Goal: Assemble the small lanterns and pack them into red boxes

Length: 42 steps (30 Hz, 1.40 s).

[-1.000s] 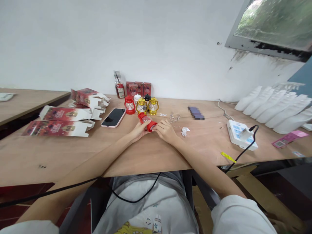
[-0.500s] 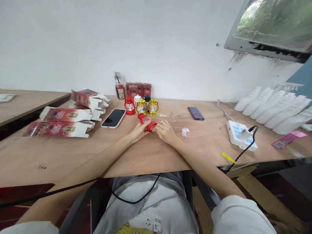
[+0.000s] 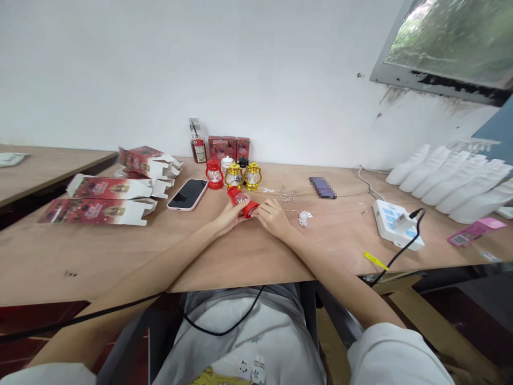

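A small red toy lantern (image 3: 242,201) lies tipped on its side on the wooden table (image 3: 256,251), its base towards me. My left hand (image 3: 229,216) grips it from the left with curled fingers. My right hand (image 3: 274,216) pinches at its red base from the right. Just behind stand a red lantern (image 3: 214,174), two gold lanterns (image 3: 252,175) and a black-topped one (image 3: 242,161). Small white pieces (image 3: 304,217) and thin wire bits (image 3: 287,193) lie right of my right hand.
A phone (image 3: 187,193) lies left of the lanterns, beside several flat red-and-white cartons (image 3: 105,188). Red boxes (image 3: 228,146) stand at the wall. A white power strip (image 3: 395,228) with a black cable, a dark phone (image 3: 323,187) and white bottles (image 3: 452,179) are on the right.
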Tool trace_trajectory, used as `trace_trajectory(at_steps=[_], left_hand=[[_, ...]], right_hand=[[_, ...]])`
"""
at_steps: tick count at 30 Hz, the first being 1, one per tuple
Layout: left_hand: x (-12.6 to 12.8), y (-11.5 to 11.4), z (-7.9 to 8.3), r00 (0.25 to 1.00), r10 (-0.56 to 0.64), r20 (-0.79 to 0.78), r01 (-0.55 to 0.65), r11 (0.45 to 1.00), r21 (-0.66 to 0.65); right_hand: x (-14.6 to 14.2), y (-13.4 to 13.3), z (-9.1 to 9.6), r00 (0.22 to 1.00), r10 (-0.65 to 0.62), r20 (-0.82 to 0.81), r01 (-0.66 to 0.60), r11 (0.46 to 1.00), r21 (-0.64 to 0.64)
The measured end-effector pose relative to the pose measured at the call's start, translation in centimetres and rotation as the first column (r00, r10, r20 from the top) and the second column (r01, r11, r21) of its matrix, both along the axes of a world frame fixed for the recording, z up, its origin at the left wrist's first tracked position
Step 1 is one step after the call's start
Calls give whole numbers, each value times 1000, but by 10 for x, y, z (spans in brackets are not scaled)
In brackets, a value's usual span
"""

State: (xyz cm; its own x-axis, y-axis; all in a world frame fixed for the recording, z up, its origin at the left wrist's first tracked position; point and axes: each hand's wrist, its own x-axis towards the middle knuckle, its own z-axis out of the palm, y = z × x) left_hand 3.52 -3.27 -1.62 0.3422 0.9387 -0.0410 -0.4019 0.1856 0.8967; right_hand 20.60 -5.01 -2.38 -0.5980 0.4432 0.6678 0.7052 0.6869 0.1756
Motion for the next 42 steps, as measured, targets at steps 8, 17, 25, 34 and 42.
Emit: trace_trajectory(at_steps=[8, 17, 25, 34, 42], left_hand=[[0, -1, 2, 1000, 16, 3, -16, 999, -41], [-1, -1, 2, 1000, 1, 16, 0, 999, -39], [0, -4, 4, 1000, 3, 13, -3, 1000, -12], [-1, -4, 5, 1000, 4, 0, -4, 1000, -8], [-1, -3, 1, 1000, -6, -7, 7, 1000, 21]], right_hand=[[-2, -2, -1, 999, -26, -26, 27, 999, 32], [-2, -2, -1, 999, -48, -15, 48, 999, 4], [-3, -2, -2, 999, -46, -22, 47, 998, 42], [-5, -3, -3, 998, -49, -49, 54, 993, 104], [-4, -6, -1, 994, -104, -28, 104, 994, 20]])
